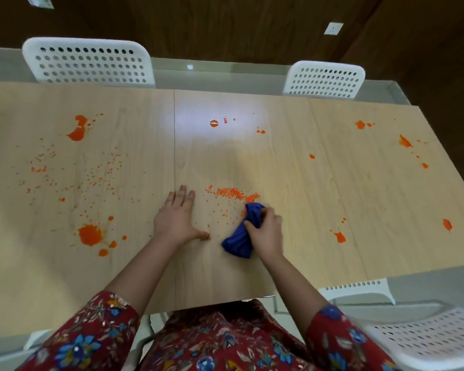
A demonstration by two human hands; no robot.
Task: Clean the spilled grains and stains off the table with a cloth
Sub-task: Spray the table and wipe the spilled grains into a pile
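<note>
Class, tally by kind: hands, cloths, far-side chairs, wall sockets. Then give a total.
Hands: 2, left hand and right hand
Cloths: 1, blue cloth
Far-side chairs: 2, left chair and right chair
Wall sockets: 2, left socket and right socket
Total: 7

Blue cloth (241, 236), orange grains (232, 192) and stains (90, 235), pale wood-grain table (279, 162), white perforated chairs (87, 61)

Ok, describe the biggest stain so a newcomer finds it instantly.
Take the wooden table, then the part left of the left hand. Toward the near edge lies a round orange splat, droplets trailing to its right: the largest, roundest stain.
</note>
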